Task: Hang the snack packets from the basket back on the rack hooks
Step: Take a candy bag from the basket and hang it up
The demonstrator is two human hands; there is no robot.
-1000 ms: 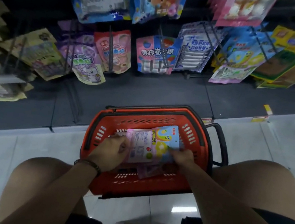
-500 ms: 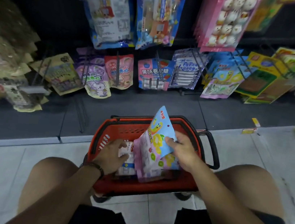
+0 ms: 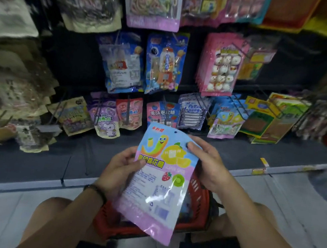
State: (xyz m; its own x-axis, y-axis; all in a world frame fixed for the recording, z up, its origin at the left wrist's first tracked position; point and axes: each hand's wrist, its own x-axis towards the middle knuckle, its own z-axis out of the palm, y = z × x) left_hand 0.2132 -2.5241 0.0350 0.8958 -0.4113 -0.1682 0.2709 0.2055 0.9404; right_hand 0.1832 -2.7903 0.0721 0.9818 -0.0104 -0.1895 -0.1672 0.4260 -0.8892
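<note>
I hold a blue and pink snack packet [image 3: 157,184] with a yellow worm and lemon on it upright in front of me. My left hand [image 3: 119,168] grips its left edge and my right hand [image 3: 208,166] grips its upper right edge. The packet hides most of the red basket [image 3: 198,200] below, which sits on the floor between my knees. On the rack's lowest row, at the right, hang matching worm packets [image 3: 227,122] on a wire hook.
The rack [image 3: 79,57] is full of hanging packets in several rows, with wire hooks sticking out towards me. A dark base shelf [image 3: 27,159] runs under the lowest row. White floor tiles lie on both sides of the basket.
The packet has come up out of the basket, now held upright by both hands. My view has tilted up towards the rack.
</note>
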